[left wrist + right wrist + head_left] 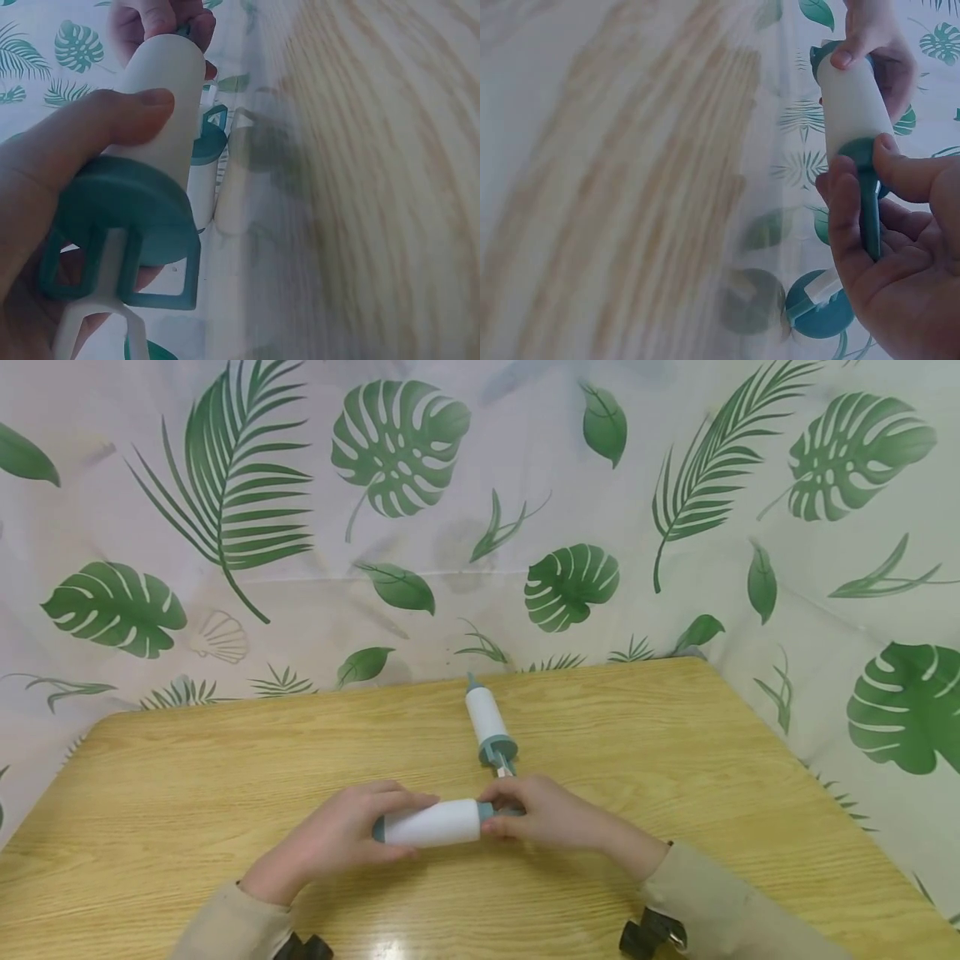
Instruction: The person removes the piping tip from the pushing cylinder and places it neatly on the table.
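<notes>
- White and teal: a syringe-like tool [442, 824] is held roughly crosswise in front of the person, above the wooden surface [285, 752].
- Left grip [348, 828], a bare hand: clamped on the barrel near its rear end, the thumb along the white wall.
- Teal collar [124, 191]: beside the left palm, with looped guards and a white forked handle [105, 311] emerging behind.
- Right grip [546, 814], a bare hand: thumb and fingers pinching the front end at the teal cap [859, 151], the slender nozzle [870, 217] running past the fingers.
- Second tool [487, 714], of similar form: lying beyond the right hand, nozzle toward the wall, handle partly hidden.
- Background: a leaf-printed sheet [405, 443].
- Foreground: beige sleeves [232, 927], with black devices [651, 933] at the wrists.
</notes>
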A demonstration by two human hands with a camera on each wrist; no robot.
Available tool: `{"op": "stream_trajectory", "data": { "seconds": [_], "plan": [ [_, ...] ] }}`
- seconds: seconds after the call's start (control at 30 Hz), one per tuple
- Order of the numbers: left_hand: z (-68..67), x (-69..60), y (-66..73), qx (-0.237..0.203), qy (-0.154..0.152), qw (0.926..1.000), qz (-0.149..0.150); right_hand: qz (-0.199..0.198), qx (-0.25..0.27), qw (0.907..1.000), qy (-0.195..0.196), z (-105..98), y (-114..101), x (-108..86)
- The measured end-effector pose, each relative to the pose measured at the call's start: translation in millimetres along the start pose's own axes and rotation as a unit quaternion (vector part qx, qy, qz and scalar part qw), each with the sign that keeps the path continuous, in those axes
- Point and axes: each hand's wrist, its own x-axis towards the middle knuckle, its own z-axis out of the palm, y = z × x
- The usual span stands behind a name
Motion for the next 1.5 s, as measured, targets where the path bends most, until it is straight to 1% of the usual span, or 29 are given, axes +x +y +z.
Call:
{"op": "stream_trajectory", "data": {
  "seconds": [0.07,0.17,0.3,0.37,0.5,0.6,0.67,0.73,0.83,0.93,1.13,1.27,1.33,1.5],
  "plan": [
    [0.4,1.3,-0.2,-0.004,-0.002,1.0000,-0.001,-0.009,-0.021,0.9997,0.012,0,1,-0.3],
    [1.6,2.9,0.2,-0.004,-0.002,1.0000,-0.003,-0.028,-0.039,0.9984,0.029,-1,3,0.0],
    [2.8,3.8,0.7,0.004,0.006,1.0000,-0.003,-0.035,-0.030,0.9981,0.042,-1,4,1.0],
    [2.8,3.6,0.6,0.005,0.008,0.9999,-0.002,-0.030,-0.022,0.9983,0.044,-1,4,0.9],
    [1.5,2.8,0.1,0.006,0.005,0.9999,-0.009,-0.022,-0.007,0.9991,0.037,-2,6,0.2],
    [0.5,2.0,-0.6,0.010,0.009,0.9998,-0.013,-0.002,0.001,0.9996,0.029,-4,8,-1.0],
    [0.0,1.5,-1.0,0.015,0.013,0.9997,-0.014,0.018,0.011,0.9995,0.024,-5,9,-1.4],
    [-0.1,1.5,-1.7,0.018,0.017,0.9997,-0.010,0.037,0.019,0.9989,0.020,-5,9,-1.7],
    [-0.1,1.5,-2.4,0.020,0.015,0.9997,-0.003,0.054,0.036,0.9978,0.014,-5,10,-1.2],
    [0.2,1.4,-3.0,0.021,0.011,0.9997,0.001,0.050,0.038,0.9980,0.013,-5,10,-0.8],
    [-0.1,1.3,-2.7,0.025,0.007,0.9996,0.004,0.008,0.014,0.9995,0.028,-5,12,-2.0],
    [-0.3,0.9,-2.1,0.023,0.009,0.9997,0.005,-0.003,0.015,0.9996,0.025,-5,12,-2.4],
    [-0.4,0.6,-2.1,0.022,0.011,0.9997,0.005,0.006,0.017,0.9997,0.019,-5,12,-2.6],
    [-0.6,0.2,-2.7,0.020,0.011,0.9997,0.001,0.040,0.049,0.9980,0.000,-4,10,-2.3]
  ]
}}
